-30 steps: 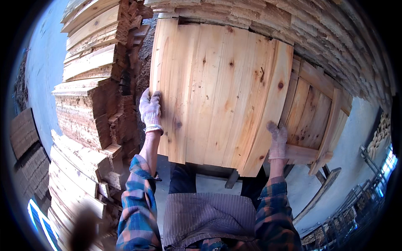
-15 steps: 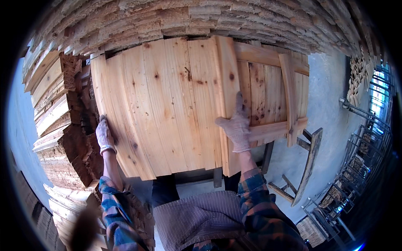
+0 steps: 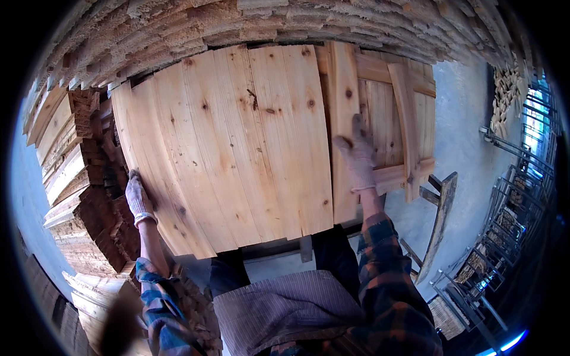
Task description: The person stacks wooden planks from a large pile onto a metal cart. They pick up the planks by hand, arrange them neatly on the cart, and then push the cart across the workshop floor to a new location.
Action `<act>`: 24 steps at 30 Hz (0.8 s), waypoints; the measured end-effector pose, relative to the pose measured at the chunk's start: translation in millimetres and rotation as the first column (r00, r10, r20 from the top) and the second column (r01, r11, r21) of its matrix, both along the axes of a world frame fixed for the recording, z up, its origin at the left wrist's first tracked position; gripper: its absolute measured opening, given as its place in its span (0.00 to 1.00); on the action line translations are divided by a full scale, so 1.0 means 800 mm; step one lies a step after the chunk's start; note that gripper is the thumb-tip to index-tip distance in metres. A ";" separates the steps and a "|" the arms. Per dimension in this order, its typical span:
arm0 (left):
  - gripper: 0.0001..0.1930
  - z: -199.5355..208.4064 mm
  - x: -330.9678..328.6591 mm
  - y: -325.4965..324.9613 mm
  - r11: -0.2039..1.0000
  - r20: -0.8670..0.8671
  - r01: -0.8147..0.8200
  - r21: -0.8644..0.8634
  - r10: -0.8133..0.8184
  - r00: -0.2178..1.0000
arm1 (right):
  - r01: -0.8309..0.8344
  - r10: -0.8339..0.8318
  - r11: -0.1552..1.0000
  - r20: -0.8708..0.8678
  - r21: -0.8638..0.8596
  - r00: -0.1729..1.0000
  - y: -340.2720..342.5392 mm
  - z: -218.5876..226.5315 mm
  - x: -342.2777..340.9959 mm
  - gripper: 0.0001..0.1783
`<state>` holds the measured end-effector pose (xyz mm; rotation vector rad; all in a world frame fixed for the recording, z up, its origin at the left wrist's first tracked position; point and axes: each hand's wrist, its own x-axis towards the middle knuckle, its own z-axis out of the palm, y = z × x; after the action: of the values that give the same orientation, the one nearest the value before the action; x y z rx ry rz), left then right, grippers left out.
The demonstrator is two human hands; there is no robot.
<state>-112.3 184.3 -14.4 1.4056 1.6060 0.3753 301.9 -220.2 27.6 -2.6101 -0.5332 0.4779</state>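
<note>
Several pale, knotty planks [image 3: 231, 148] lie side by side in front of me, their long edges together. My left hand [image 3: 139, 199], in a light knitted glove, rests with outstretched fingers against the outer edge of the leftmost plank. At the right of the row is a separate long board [image 3: 342, 89], with a narrow dark gap between it and the row at its upper part. My right hand [image 3: 358, 155], gloved too and slightly blurred, lies on that board's right side, thumb and fingers spread apart.
Crosswise boards [image 3: 404, 118] lie over more planks at the right. Rough stacked timber [image 3: 267, 26] walls the far side; another stack [image 3: 77, 196] stands at the left. A wooden frame [image 3: 438, 225] is on the floor at the right, metal racks [image 3: 496, 231] beyond it.
My right hand and the separate board have shifted right, uncovering the row's rightmost plank. My left hand and the row's left edge appear slightly further left and lower.
</note>
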 end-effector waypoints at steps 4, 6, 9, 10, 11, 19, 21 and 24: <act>0.23 -0.003 -0.012 0.001 0.983 -0.054 0.127 0.135 -0.121 0.991 | -0.113 0.175 0.966 0.267 -0.231 0.948 0.016 -0.006 -0.021 0.41; 0.23 -0.006 -0.018 0.003 0.989 -0.049 0.097 0.108 -0.093 0.994 | -0.038 0.046 0.989 0.051 -0.143 0.998 0.024 0.001 -0.017 0.41; 0.23 -0.008 -0.007 0.003 0.993 -0.017 0.061 0.104 -0.059 0.998 | 0.000 0.005 0.993 0.038 -0.115 0.999 0.019 0.004 -0.015 0.39; 0.23 -0.005 0.005 -0.002 0.998 -0.020 0.027 0.054 -0.026 0.999 | 0.017 -0.008 0.981 0.046 -0.193 0.999 0.026 0.013 -0.017 0.39; 0.22 -0.011 -0.021 0.009 0.992 -0.018 0.065 0.110 -0.064 0.998 | 0.017 -0.005 0.969 0.050 -0.248 0.999 0.035 0.024 -0.016 0.39; 0.34 0.113 0.081 -0.150 0.932 -0.258 0.103 0.349 -0.011 0.966 | 0.058 0.013 0.961 0.253 -0.271 0.967 -0.114 0.078 0.136 0.52; 0.30 0.143 0.097 -0.239 0.988 0.112 -0.107 0.111 0.095 0.989 | 0.080 -0.031 0.889 0.116 -0.450 0.993 -0.152 0.066 0.179 0.56; 0.27 0.156 0.110 -0.371 0.982 0.192 -0.158 -0.100 0.175 0.966 | 0.050 -0.064 0.904 -0.017 -0.425 0.998 -0.172 0.054 0.205 0.58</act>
<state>-24.0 -112.1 110.1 1.1351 1.5593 0.5255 465.5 -357.7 70.5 -3.0158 -0.3713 0.6796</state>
